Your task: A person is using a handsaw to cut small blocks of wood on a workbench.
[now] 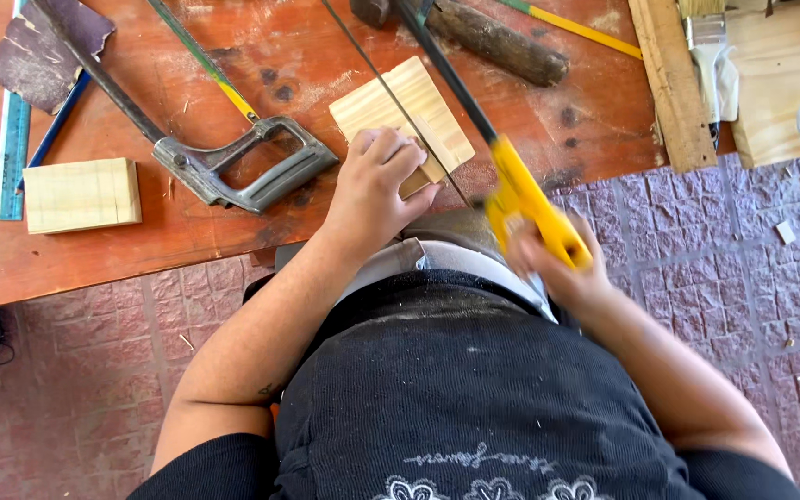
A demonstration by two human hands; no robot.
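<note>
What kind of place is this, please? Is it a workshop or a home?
Probably a small woodworking corner, perhaps at a home. A worn wooden table holds a grey hacksaw, sandpaper and a paintbrush, and the right hand saws a pine block.

At nine o'clock we see a spare wood block (81, 193) beside a ruler (11, 148); at eleven sandpaper (43, 51); at two a paintbrush (707, 46).
</note>
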